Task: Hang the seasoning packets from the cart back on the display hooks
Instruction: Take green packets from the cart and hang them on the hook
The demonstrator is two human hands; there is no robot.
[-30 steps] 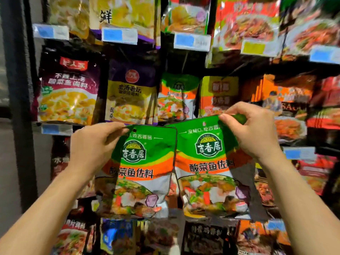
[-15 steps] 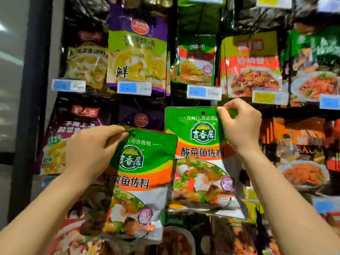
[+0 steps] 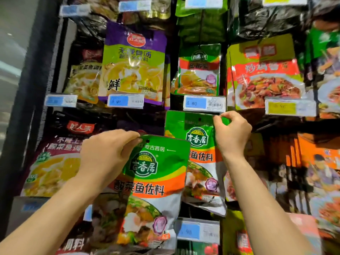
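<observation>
While raised higher, right packet (image 3: 191, 126) (pinched), left packet (image 3: 156, 162)

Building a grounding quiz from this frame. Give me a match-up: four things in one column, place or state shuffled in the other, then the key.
Things
1. left hand
2. right hand
3. purple-topped packet
4. blue 6.80 price tag

Places or states
A. hangs on the display, upper left of centre
B. pinches the top corner of the higher green packet
C. sits just above the higher green packet
D. pinches the top edge of the lower green packet

Pairs: 1-D, 2-B, 3-A, 4-C
</observation>
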